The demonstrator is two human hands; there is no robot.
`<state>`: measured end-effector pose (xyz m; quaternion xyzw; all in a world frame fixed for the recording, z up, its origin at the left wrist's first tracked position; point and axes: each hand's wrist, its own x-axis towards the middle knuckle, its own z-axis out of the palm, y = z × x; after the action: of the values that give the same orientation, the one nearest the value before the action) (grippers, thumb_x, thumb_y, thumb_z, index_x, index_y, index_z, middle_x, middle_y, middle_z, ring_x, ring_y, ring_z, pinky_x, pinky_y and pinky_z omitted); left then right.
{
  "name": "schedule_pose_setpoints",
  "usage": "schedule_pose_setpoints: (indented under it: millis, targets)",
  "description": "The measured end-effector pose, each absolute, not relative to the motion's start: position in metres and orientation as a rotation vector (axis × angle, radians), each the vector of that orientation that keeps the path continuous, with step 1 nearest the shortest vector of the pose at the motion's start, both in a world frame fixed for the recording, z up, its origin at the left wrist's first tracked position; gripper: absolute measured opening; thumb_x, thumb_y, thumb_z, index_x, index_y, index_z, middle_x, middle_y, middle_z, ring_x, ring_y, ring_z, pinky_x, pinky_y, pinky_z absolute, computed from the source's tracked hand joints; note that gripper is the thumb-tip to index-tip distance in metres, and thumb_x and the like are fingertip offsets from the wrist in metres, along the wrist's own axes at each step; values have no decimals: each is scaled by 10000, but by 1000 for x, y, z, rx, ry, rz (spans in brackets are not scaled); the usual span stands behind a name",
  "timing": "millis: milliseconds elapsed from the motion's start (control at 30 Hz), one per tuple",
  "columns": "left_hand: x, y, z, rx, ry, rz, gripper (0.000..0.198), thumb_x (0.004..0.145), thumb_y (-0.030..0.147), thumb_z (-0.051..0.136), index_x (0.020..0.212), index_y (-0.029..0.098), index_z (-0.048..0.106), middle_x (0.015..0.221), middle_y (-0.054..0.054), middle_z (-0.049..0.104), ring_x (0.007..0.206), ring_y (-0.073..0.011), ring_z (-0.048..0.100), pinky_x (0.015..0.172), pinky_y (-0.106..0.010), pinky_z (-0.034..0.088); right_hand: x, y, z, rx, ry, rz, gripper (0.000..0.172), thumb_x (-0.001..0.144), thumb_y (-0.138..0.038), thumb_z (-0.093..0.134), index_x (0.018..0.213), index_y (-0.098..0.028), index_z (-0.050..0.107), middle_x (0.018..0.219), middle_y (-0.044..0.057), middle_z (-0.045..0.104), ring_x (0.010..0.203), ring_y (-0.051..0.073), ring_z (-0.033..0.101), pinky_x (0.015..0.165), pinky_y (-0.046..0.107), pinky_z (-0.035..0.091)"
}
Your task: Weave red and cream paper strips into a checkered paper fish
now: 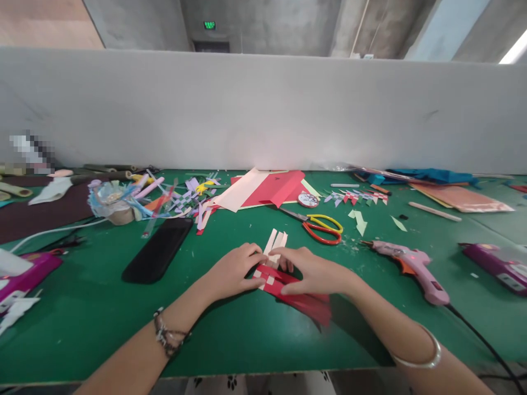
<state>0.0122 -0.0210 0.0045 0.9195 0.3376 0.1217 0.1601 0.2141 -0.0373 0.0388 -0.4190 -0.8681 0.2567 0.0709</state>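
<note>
Red paper strips and pale pink paper strips cross in a small checkered weave low over the table. My left hand grips the weave's left edge, thumb in front and fingers behind. From the other side my right hand reaches over it. Its index finger touches the pale strips at the top, and its thumb lies against the red strips, whose loose ends stretch to the lower right. Some of my right fingers are hidden behind the paper.
Beyond my hands lie scissors with red and yellow handles, and red paper sheets. A pink glue gun is on the right, its cord trailing to the front edge. To the left are a black phone and several paper scraps.
</note>
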Motion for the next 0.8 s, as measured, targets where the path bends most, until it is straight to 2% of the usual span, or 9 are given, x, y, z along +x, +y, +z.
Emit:
schedule_pose_setpoints:
  millis: [67,167,300,400,533,800]
  targets:
    - [12,-22,6,2638,978,332,304,754,265,553,1037,155,560,1037,-93,546,946,-227,514,819,-346,425,211,-39,32,-1245,-2610,769,457,711,-256,567,1149,-212,449,803,6,556,762,158,502,749,319,365]
    - [10,-22,8,2660,951,298,397,755,329,550,1118,170,527,1230,-114,472,1107,-261,440,927,-394,362,213,-36,23,-1271,-2588,734,419,734,-168,507,1147,-209,450,789,5,551,749,148,493,787,339,329]
    - [6,-21,8,2645,901,161,556,758,362,530,1273,214,383,1346,-90,388,1212,-261,362,997,-427,292,217,-32,20,-1248,-2574,798,457,739,-163,490,1187,-212,413,754,-12,540,724,136,493,837,371,285]
    - [4,-22,8,2652,915,87,605,779,378,492,1327,215,297,1372,-83,353,1235,-258,341,1015,-444,263,217,-32,21,-1226,-2554,845,451,734,-146,478,1174,-218,415,763,-22,556,731,128,513,889,401,233]
    - [5,-27,8,2701,963,84,546,800,385,451,1296,173,366,1342,-106,397,1214,-272,367,994,-446,299,218,-32,23,-1237,-2476,815,375,747,-155,458,1116,-218,450,810,-13,589,773,132,536,898,402,222]
    - [5,-40,5,2735,1073,171,509,778,384,499,1222,141,450,1268,-123,473,1154,-276,425,962,-435,347,225,-29,28,-1175,-2404,929,337,753,-223,484,1086,-177,473,661,-41,561,596,99,496,736,295,346]
